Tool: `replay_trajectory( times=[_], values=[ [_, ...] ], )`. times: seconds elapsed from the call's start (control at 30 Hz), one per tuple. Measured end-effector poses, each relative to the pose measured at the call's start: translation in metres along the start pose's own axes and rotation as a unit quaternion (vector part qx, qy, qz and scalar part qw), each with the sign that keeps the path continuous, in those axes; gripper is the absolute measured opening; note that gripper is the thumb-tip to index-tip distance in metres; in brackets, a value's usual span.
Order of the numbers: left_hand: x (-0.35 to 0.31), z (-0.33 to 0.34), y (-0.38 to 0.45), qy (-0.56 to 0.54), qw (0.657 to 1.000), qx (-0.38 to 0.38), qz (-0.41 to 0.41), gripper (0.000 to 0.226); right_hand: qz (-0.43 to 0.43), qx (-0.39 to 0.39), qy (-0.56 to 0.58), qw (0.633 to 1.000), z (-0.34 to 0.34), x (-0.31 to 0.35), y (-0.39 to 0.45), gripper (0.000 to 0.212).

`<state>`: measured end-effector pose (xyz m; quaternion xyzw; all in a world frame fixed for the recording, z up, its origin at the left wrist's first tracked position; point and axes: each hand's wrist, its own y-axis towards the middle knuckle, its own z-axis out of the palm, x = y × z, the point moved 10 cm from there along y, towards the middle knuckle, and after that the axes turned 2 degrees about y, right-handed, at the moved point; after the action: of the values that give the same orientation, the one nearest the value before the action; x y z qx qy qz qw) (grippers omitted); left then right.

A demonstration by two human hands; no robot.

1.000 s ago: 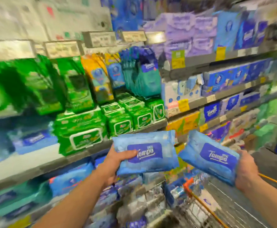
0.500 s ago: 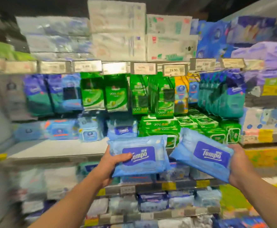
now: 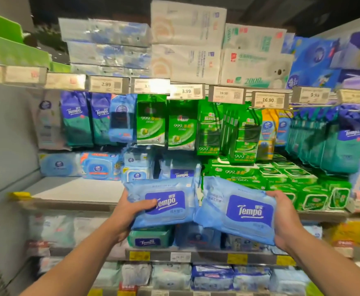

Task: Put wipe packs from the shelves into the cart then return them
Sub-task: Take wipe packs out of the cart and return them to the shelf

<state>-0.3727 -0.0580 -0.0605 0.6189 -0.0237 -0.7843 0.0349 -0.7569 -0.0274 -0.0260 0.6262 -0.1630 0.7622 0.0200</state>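
Two light-blue Tempo wipe packs are held up in front of the shelves. My left hand grips the left pack by its left end, thumb on its dark-blue label. My right hand grips the right pack by its right end. Both packs hover just before the middle shelf, whose left part is bare. Another Tempo pack lies on that shelf right behind them. The cart is out of view.
Green 999 wipe packs are stacked on the shelf to the right. Hanging packs and price tags sit above. Lower shelves hold more blue and white packs. A grey side panel bounds the left.
My view has swung left from the cart to face the shelves. Both hands, still holding their packs, have come up close to the middle shelf.
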Motion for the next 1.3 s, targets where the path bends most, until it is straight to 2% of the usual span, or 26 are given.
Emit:
replay_trajectory(
  times=[0.13, 0.17, 0.23, 0.33, 0.43, 0.53, 0.6, 0.7, 0.8, 0.9, 0.93, 1.03, 1.07, 1.13, 1.17, 1.2, 1.23, 1.3],
  values=[
    [0.003, -0.005, 0.042, 0.028, 0.999, -0.036, 0.001, 0.114, 0.018, 0.005, -0.002, 1.0, 0.014, -0.008, 0.004, 0.04],
    [0.003, -0.003, 0.054, 0.035, 0.998, -0.042, 0.003, 0.114, 0.021, 0.007, -0.002, 1.0, 0.016, -0.012, 0.008, 0.041],
    [0.003, 0.006, 0.079, 0.034, 0.999, -0.043, 0.003, 0.101, 0.023, 0.0, -0.005, 1.0, 0.017, -0.018, 0.014, 0.04],
    [0.011, 0.012, 0.12, 0.061, 0.997, -0.041, -0.003, 0.112, 0.028, -0.013, -0.004, 1.0, 0.019, -0.024, 0.023, 0.038],
    [0.023, 0.016, 0.144, 0.089, 0.995, -0.045, -0.002, 0.069, 0.031, -0.021, -0.002, 0.999, 0.021, -0.028, 0.035, 0.036],
    [0.034, 0.027, 0.158, 0.096, 0.995, -0.037, 0.001, 0.06, 0.026, -0.026, 0.004, 0.999, 0.022, -0.027, 0.045, 0.035],
    [0.039, 0.03, 0.162, 0.113, 0.993, -0.029, 0.014, 0.068, 0.025, -0.032, 0.0, 0.999, 0.022, -0.026, 0.051, 0.033],
    [0.045, 0.028, 0.168, 0.175, 0.984, -0.024, 0.025, 0.096, 0.028, -0.029, -0.008, 0.999, 0.028, -0.025, 0.057, 0.036],
    [0.049, 0.017, 0.176, 0.268, 0.96, -0.048, 0.061, 0.093, 0.035, -0.022, -0.002, 0.999, 0.036, -0.026, 0.062, 0.035],
    [0.042, 0.021, 0.17, 0.275, 0.959, -0.028, 0.069, 0.09, 0.04, -0.003, -0.001, 0.999, 0.05, -0.029, 0.07, 0.036],
    [0.038, 0.022, 0.165, 0.285, 0.957, -0.029, 0.056, 0.096, 0.043, 0.001, -0.001, 0.999, 0.055, -0.028, 0.071, 0.036],
    [0.027, 0.022, 0.153, 0.315, 0.947, -0.06, 0.005, 0.134, 0.052, 0.019, -0.014, 0.998, 0.072, -0.027, 0.076, 0.037],
    [0.017, 0.016, 0.145, 0.311, 0.945, -0.1, 0.017, 0.129, 0.054, 0.029, -0.015, 0.998, 0.08, -0.025, 0.077, 0.038],
    [-0.006, 0.004, 0.114, 0.26, 0.943, -0.198, 0.059, 0.092, 0.064, 0.051, -0.006, 0.997, 0.095, -0.022, 0.079, 0.038],
    [-0.01, 0.003, 0.098, 0.208, 0.952, -0.214, 0.075, 0.07, 0.07, 0.055, -0.005, 0.996, 0.102, -0.02, 0.08, 0.038],
    [-0.012, 0.008, 0.083, 0.151, 0.965, -0.198, 0.081, 0.055, 0.072, 0.064, 0.001, 0.995, 0.11, -0.017, 0.082, 0.037],
    [-0.011, 0.018, 0.07, 0.117, 0.977, -0.158, 0.086, 0.053, 0.072, 0.071, 0.002, 0.995, 0.117, -0.013, 0.085, 0.035],
    [-0.011, 0.038, 0.047, 0.111, 0.987, -0.058, 0.097, 0.064, 0.069, 0.082, 0.013, 0.994, 0.13, -0.005, 0.093, 0.03]
  ],
)
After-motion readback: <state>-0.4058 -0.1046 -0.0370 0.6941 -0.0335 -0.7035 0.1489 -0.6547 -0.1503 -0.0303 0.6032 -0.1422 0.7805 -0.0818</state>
